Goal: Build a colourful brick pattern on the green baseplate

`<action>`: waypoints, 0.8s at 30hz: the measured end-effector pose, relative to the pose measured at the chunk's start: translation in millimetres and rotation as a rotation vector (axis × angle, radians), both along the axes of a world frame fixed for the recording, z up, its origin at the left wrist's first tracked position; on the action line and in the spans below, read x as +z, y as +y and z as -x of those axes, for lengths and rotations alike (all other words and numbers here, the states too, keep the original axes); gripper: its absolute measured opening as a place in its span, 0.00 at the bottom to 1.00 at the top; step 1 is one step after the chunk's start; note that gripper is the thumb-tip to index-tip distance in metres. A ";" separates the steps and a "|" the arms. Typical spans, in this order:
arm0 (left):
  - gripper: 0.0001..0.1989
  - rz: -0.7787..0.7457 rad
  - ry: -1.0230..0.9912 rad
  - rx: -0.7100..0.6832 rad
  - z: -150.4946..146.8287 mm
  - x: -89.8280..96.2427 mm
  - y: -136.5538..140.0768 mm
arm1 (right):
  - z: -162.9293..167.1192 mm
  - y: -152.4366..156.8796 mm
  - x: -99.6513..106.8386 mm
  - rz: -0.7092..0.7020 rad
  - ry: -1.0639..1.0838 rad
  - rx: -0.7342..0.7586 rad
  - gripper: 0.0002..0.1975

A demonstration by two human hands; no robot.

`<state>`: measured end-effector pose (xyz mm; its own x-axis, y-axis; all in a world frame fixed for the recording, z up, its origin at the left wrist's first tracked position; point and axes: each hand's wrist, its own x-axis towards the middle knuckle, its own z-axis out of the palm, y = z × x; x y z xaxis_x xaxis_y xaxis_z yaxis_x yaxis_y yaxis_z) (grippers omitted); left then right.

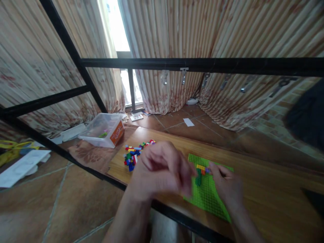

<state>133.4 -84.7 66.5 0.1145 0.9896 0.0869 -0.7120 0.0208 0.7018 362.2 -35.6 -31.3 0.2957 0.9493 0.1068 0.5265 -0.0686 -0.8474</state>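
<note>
My left hand (162, 172) is raised in front of the table, fingers curled towards the thumb. Motion smears its fingertips, so I cannot see whether anything is between them. Over the green baseplate (207, 199), my right hand (226, 182) pinches the right end of a small build of toy building bricks. This build has a yellow and orange part (201, 168), a purple brick (208, 170) at the fingertips and a dark green brick (198, 178) at the lower left. Whether the build is pressed onto the baseplate, I cannot tell.
A pile of mixed bricks (131, 158) lies at the left end of the wooden table (167, 138), partly behind my left hand. Beyond it, a clear plastic box (101, 130) stands on the floor. A black metal rail (202, 64) crosses the view before the curtains.
</note>
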 end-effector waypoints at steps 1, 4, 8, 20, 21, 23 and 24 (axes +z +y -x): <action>0.12 -0.036 0.123 0.101 14.1 -1.7 21.8 | 0.0 -0.3 -0.4 -0.003 -0.011 0.005 0.26; 0.12 0.034 0.645 0.624 66.2 -22.5 69.8 | -0.5 -0.6 -2.5 -0.013 -0.028 -0.009 0.25; 0.20 0.411 1.377 0.820 132.5 -57.5 80.5 | -0.9 1.0 -7.0 -0.037 -0.044 -0.017 0.25; 0.09 0.491 1.770 0.260 175.6 -86.3 65.1 | 7.0 2.7 -7.9 -0.050 -0.037 0.015 0.24; 0.09 0.487 1.767 0.263 177.6 -86.7 64.7 | 6.8 2.7 -7.7 -0.048 -0.041 0.013 0.24; 0.09 0.484 1.736 0.303 179.6 -84.9 63.4 | 6.7 2.8 -7.4 -0.055 -0.042 0.022 0.23; 0.10 0.473 1.676 0.337 178.7 -82.6 62.7 | 6.9 2.9 -7.2 -0.061 -0.041 0.025 0.23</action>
